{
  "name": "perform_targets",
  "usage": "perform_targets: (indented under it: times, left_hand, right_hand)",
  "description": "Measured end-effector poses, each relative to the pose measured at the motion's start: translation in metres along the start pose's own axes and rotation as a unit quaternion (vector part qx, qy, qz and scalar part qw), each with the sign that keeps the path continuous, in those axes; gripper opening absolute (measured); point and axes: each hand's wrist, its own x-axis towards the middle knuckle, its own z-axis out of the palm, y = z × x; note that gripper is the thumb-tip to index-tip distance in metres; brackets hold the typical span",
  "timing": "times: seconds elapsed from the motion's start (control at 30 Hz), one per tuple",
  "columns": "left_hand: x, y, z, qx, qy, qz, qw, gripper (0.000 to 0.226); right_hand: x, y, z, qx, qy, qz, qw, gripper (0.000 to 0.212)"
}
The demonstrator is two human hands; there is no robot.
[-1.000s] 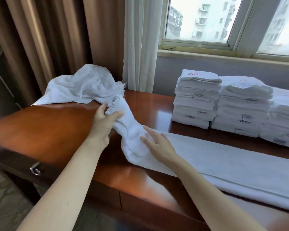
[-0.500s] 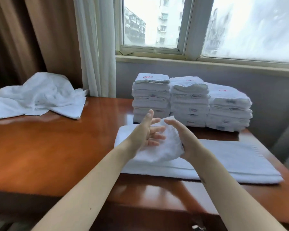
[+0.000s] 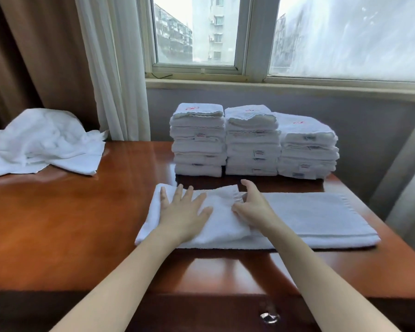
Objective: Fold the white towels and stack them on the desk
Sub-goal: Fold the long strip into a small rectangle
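Towel (image 3: pixel 309 212) now down on glossy desk (image 3: pixel 70 224); left hand (image 3: pixel 182 212) flat, right hand (image 3: pixel 254 207) pinching it.

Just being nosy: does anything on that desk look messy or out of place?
Only the crumpled towel heap at the far left of the desk looks untidy beside the three neat stacks. The half-folded towel lies flat.

left grip (image 3: pixel 182 212) flat on towel (image 3: pixel 309 216) | right grip (image 3: pixel 252 207) pinches its folded hem
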Motion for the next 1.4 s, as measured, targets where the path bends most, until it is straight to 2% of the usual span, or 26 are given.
perform_targets:
  times: [0.07,0.17,0.23,0.3,0.37,0.53,0.73,1.0,1.13,1.3,1.4]
  left_hand:
    - [0.0,0.0,0.007,-0.008,-0.005,-0.004,1.0,0.061]
    - [0.001,0.001,0.009,-0.008,-0.004,-0.004,1.0,0.064]
    - [0.001,0.001,0.009,-0.01,-0.009,-0.009,1.0,0.065]
    - [0.0,0.001,0.008,-0.008,-0.013,-0.011,1.0,0.066]
    - [0.0,0.0,0.007,-0.005,-0.011,-0.014,1.0,0.066]
    - [0.003,-0.014,0.005,0.004,0.004,-0.016,1.0,0.062]
    - [0.001,-0.054,0.005,0.047,0.014,-0.074,0.996,0.072]
    - [-0.001,-0.098,0.003,0.042,0.02,-0.045,0.998,0.086]
    - [-0.001,-0.097,0.003,0.038,0.017,-0.042,0.998,0.083]
    - [-0.006,-0.077,-0.006,-0.019,0.005,-0.019,1.0,0.067]
    - [-0.007,-0.034,-0.01,-0.063,0.021,0.034,0.997,0.063]
  right_hand:
    - [-0.004,0.0,0.0,-0.113,0.038,-0.033,0.992,0.073]
    - [-0.008,-0.004,0.005,-0.249,0.104,-0.147,0.952,0.061]
    - [-0.008,-0.004,0.011,-0.27,0.05,-0.18,0.945,0.054]
    - [-0.008,0.001,0.018,-0.314,-0.046,-0.157,0.935,0.051]
    - [-0.008,0.008,0.019,-0.34,-0.092,-0.14,0.925,0.055]
    - [-0.002,0.009,0.024,-0.338,-0.097,-0.158,0.923,0.059]
    - [0.004,-0.008,0.064,-0.331,-0.089,-0.169,0.924,0.059]
    - [0.0,-0.021,0.103,-0.317,-0.057,-0.17,0.931,0.06]
    - [-0.003,-0.02,0.089,-0.298,-0.071,-0.193,0.932,0.056]
    - [-0.009,-0.004,0.041,-0.224,-0.005,-0.164,0.961,0.047]
    - [-0.012,0.007,0.003,-0.196,0.041,-0.144,0.969,0.046]
